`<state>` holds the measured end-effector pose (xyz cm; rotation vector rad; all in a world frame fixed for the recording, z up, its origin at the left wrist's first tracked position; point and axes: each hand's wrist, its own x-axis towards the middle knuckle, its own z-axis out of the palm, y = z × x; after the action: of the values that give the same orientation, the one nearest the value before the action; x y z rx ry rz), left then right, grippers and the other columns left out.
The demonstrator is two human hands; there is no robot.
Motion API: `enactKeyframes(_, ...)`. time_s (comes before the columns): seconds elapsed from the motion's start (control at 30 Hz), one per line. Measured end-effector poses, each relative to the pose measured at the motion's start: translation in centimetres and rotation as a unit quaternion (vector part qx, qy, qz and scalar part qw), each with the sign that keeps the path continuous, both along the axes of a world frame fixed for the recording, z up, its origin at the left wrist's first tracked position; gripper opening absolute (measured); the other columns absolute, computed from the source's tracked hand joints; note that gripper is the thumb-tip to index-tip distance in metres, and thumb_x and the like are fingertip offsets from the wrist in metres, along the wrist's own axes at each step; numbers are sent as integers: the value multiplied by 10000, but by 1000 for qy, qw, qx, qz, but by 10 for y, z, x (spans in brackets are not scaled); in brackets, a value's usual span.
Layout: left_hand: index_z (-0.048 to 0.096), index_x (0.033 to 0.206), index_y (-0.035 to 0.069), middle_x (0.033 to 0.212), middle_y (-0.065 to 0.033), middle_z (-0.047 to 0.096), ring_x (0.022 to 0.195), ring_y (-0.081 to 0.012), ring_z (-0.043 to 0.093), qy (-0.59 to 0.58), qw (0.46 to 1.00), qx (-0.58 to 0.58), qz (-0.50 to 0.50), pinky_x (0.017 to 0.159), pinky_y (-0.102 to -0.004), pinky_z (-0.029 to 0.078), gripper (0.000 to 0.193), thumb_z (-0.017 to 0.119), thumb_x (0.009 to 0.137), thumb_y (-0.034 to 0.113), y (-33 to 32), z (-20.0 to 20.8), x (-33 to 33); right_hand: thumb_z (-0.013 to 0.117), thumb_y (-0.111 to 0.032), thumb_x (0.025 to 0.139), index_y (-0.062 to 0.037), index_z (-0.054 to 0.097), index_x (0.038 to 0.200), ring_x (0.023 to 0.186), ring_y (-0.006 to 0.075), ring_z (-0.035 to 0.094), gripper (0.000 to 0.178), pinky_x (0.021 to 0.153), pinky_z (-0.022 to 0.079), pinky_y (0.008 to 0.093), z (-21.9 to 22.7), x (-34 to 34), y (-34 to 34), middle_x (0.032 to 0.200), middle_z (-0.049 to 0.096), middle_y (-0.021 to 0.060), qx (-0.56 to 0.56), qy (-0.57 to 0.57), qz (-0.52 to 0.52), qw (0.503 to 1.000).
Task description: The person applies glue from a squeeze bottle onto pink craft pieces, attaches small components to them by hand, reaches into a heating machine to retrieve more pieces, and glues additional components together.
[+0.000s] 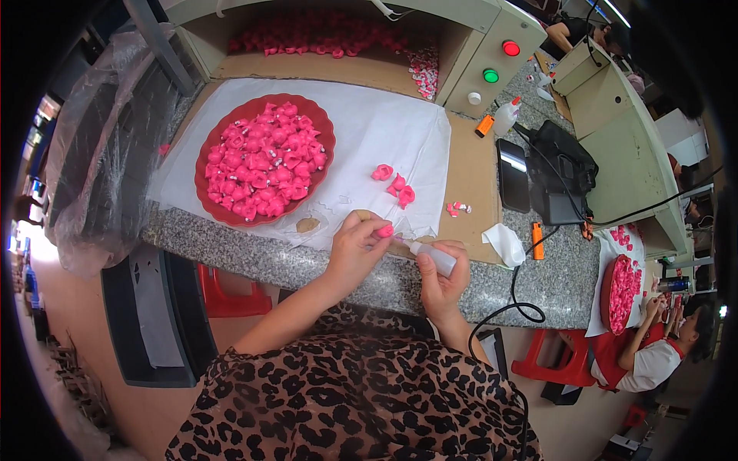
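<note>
One bottle (440, 260) in hand, two bowls (329, 131)

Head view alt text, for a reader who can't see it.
Left hand holds a small pink piece; right hand holds a translucent squeeze bottle, nozzle toward the piece. Upper left, a round red scalloped bowl is heaped with pink pieces.

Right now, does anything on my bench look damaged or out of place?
Yes: a brown patch near the red bowl mars the white sheet; stain or tear, I can't tell. A crumpled tissue lies loose, right of the squeeze bottle.
</note>
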<state>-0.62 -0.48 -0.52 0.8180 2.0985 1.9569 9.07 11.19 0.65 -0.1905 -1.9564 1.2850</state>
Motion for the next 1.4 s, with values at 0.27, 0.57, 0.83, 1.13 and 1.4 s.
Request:
enactKeyframes(0.27, 570, 904, -16, 919, -77, 475, 745, -128, 561, 9, 1000, -8, 3, 635, -222, 513, 199, 597, 708, -37, 0, 0, 0, 619, -30, 731, 7, 459, 896, 697, 201, 510, 233, 617, 418, 267, -3, 0, 2, 809, 514, 138, -16, 3, -1, 1000)
enactKeyframes(0.57, 568, 911, -16, 922, -79, 472, 747, -131, 562, 3, 1000, 8, -3, 630, -223, 514, 206, 594, 708, -39, -1, -2, 0, 623, -33, 726, 8, 462, 893, 691, 209, 514, 235, 613, 421, 269, 0, -1, -1, 798, 517, 142, 27, 14, 2, 1000)
enactKeyframes(0.83, 569, 913, -7, 930, -80, 471, 751, -132, 562, 10, 1000, -7, 5, 636, -222, 516, 216, 598, 703, -43, -1, -1, 0, 623, -33, 726, 8, 462, 891, 690, 209, 515, 234, 609, 420, 269, 2, -1, -1, 794, 518, 139, 32, 16, -2, 999)
enactKeyframes(1.13, 570, 918, -7, 929, -74, 480, 752, -125, 553, -13, 1000, 4, -11, 636, -224, 513, 206, 599, 714, -22, -2, -1, -1, 602, -56, 756, 6, 455, 900, 713, 168, 505, 215, 624, 411, 250, -5, 1, 2, 831, 505, 118, -89, -12, 8, 996)
enactKeyframes(1.4, 565, 933, -7, 919, -78, 487, 755, -129, 549, -15, 999, 2, -30, 631, -225, 502, 198, 585, 736, -6, -2, 0, -2, 588, -59, 770, 11, 457, 894, 727, 148, 495, 193, 636, 406, 241, -5, 0, 4, 848, 495, 103, -118, -9, 5, 993)
